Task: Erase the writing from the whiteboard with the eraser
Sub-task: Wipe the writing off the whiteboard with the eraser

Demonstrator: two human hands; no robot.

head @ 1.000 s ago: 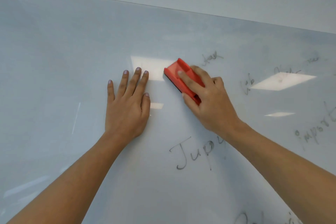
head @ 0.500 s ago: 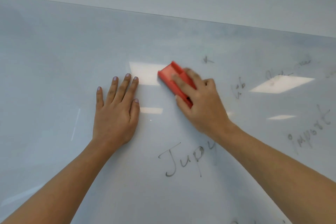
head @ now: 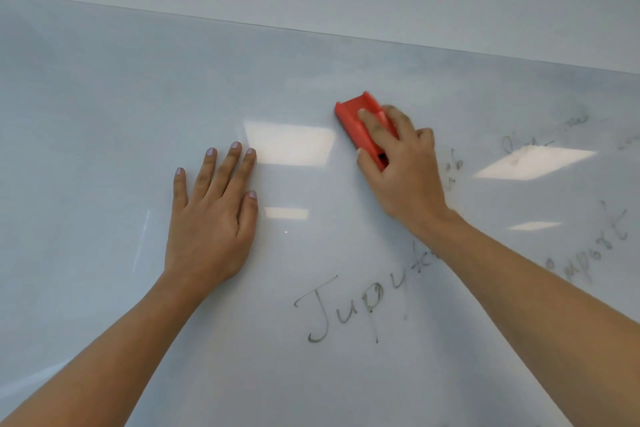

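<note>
Firmly, right hand point(head: 403, 173) grip around red eraser point(head: 360, 121) on whiteboard point(head: 104, 97); left hand point(head: 211, 218) flat, released.

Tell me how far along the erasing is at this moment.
Partly done. The whiteboard left of the eraser shows no writing. In hand: the right hand presses the red eraser to the board; the left hand lies flat. Left: "Jupy" near the right forearm, "import" and faint smudged words to the right.
</note>
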